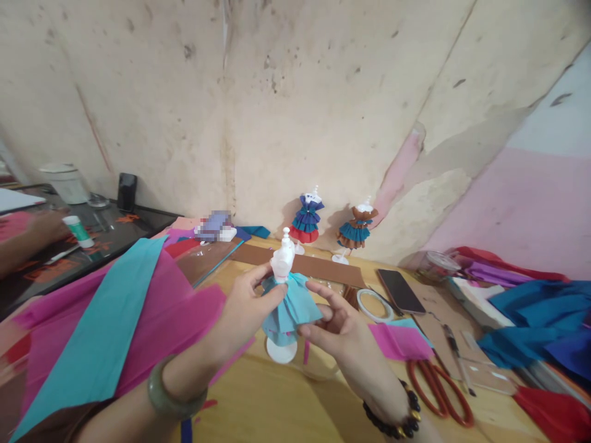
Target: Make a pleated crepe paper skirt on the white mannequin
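A small white dress form (282, 259) stands upright on a round white base (281, 351) in the middle of the table. Around its lower part is a light blue pleated paper skirt (289, 307). My left hand (247, 304) grips the skirt's waist from the left, with the thumb across its front and the fingers partly hidden behind the form. On the right, my right hand (339, 323) has its fingers bent and apart at the skirt's lower edge, the thumb and a finger close about the hem. A bit of pink shows under the skirt.
Two dressed forms (307, 218) (355, 227) stand by the wall. Red-handled scissors (438, 391), a phone (401, 290), a white tape ring (375, 306) and pink paper (401, 341) lie right. Pink and blue sheets (99, 326) spread left, near another person's hand (46, 227) and a glue stick (78, 231).
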`<state>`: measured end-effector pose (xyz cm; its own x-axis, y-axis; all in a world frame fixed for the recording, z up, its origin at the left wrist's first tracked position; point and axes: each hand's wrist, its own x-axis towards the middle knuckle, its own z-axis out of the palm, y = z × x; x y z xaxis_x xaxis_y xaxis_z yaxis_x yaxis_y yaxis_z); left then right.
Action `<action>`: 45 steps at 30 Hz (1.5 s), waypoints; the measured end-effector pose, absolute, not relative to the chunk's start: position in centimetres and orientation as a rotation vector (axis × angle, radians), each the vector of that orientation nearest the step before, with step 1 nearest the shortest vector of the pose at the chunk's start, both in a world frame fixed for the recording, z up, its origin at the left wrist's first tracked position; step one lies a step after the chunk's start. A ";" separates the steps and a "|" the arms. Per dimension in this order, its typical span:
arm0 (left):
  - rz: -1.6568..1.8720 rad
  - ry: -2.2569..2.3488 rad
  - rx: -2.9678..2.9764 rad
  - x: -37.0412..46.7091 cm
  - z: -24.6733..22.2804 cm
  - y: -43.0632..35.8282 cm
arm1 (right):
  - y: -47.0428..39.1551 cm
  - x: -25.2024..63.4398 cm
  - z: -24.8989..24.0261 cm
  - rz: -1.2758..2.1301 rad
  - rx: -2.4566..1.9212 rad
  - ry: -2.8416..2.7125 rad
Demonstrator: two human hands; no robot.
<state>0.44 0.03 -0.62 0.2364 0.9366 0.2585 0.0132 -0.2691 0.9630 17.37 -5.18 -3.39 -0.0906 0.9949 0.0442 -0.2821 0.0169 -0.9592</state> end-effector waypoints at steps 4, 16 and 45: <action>1.239 0.954 1.509 0.3 -0.4 0.3 | -5.2 17.9 -2.9 1.372 -0.977 -1.120; 1.243 0.975 1.558 0.8 -0.6 -1.0 | -5.7 15.6 -3.0 1.320 -0.945 -1.025; 1.331 0.974 1.390 1.3 -0.7 -0.9 | -5.8 14.5 -3.6 1.188 -1.045 -1.041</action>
